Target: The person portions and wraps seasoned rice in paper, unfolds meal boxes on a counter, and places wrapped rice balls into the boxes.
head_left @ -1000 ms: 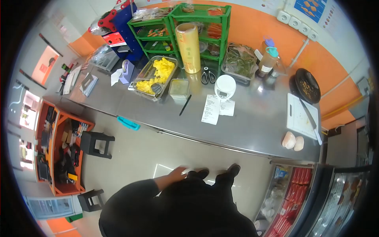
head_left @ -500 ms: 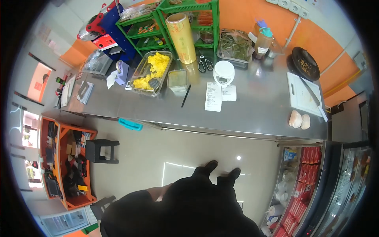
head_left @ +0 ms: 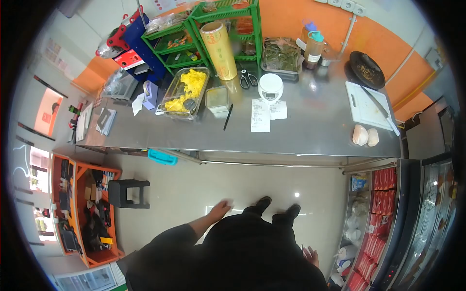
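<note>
My left hand (head_left: 220, 211) hangs over the floor in front of my body, slightly blurred, its fingers loosely bent and nothing visible in it. Low on the right side of my body, my right hand (head_left: 310, 256) shows with its fingers apart. Neither touches the steel table (head_left: 194, 136). On the table are a white scale (head_left: 270, 86), two paper slips (head_left: 260, 116), a black pen (head_left: 228, 117), scissors (head_left: 248, 78), a square container (head_left: 217, 99) and a tray of yellow food (head_left: 191, 85).
Cling film (head_left: 218, 51) stands before green racks (head_left: 225, 14). At the right are a cutting board (head_left: 361, 109) with a knife (head_left: 376, 103), two pale pieces (head_left: 360, 135) and a dark pan (head_left: 367, 70). A stool (head_left: 128, 194) and an orange shelf (head_left: 70, 213) stand left.
My left hand has come forward from beside my body, where it was mostly hidden. My right hand has come into view. The camera view has shifted, and the table items rest as before.
</note>
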The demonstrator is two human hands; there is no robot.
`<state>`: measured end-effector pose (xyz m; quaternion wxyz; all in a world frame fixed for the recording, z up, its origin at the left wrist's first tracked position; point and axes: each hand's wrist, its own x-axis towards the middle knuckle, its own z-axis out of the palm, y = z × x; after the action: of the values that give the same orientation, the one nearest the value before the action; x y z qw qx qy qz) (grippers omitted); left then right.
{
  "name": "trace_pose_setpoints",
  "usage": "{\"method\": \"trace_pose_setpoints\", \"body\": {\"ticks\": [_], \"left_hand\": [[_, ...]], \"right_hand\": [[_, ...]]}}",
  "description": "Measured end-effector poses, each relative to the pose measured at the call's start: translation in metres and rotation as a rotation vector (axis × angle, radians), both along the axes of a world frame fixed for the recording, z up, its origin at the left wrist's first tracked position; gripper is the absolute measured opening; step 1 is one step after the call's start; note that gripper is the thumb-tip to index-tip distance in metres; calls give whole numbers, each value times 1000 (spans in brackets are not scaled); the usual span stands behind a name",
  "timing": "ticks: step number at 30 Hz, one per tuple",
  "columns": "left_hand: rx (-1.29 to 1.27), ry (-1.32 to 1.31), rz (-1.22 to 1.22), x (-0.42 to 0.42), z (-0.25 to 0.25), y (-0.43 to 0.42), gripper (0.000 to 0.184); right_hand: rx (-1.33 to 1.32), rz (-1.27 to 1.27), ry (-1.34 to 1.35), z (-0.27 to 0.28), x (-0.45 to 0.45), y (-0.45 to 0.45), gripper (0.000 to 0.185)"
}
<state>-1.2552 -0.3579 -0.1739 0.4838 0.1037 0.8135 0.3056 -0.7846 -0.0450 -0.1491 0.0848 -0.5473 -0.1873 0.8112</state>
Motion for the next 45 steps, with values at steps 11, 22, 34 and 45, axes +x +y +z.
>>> {"method": "trace_pose_setpoints", "body": {"ticks": [11,22,34,45], "left_hand": [[219,1374,-55,-246,182,245,58],[104,1259,-262,-289,145,278,42],[198,1317,-276,-269,152,256,59],[294,1287,-217,-209,167,208,65]], "right_hand": [[93,-34,-224,-86,155,-36,65],[127,83,-404,-53,114,-67,59],[139,133,-424,-40,94,-72,53],[84,118,-395,-66,99,-80,51]]}}
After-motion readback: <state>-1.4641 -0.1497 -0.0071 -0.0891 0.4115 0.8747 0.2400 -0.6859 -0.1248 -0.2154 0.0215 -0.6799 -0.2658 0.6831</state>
